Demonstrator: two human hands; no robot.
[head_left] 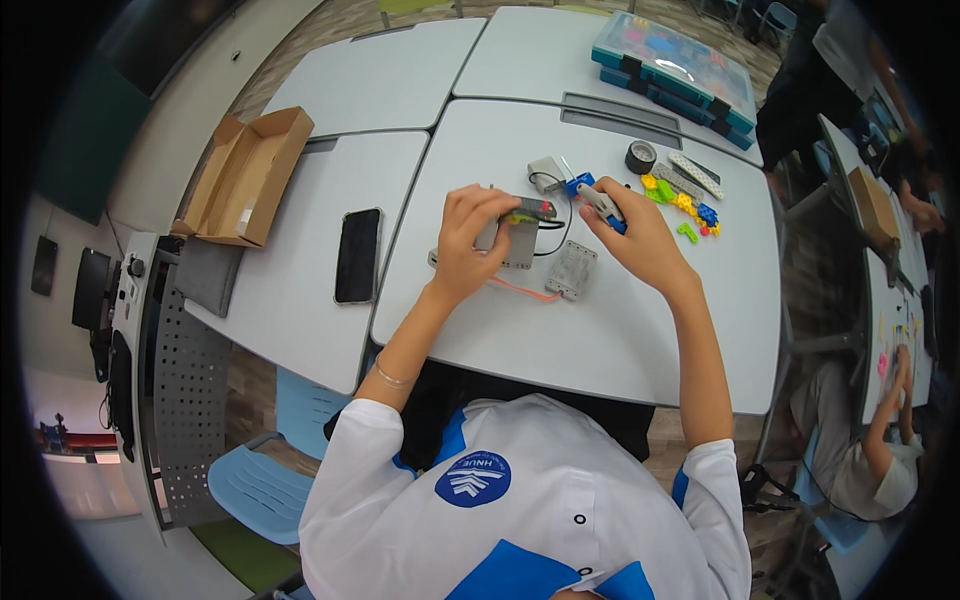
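Hands are working over a small electronics build at the middle of a pale grey table (620, 330). Left hand (468, 240) is curling down, fingers pinching a flat grey block (520, 245) that is carrying a dark strip with red and green marks on top. Right hand (640, 240) is closing around a blue and grey piece (600, 200), holding it just beside that block. Black wire (558, 225) is looping between the two, so they are looking already joined. Grey perforated plate (573, 270) and an orange cable (520, 290) are lying loose just below the hands, not yet attached. Coloured bricks (685, 205) and a roll of dark tape (641, 156) are waiting unused beyond the right hand. Judging by this, assembly is looking partway, with several parts left. Black phone (358, 255) is resting on the neighbouring table, well apart.
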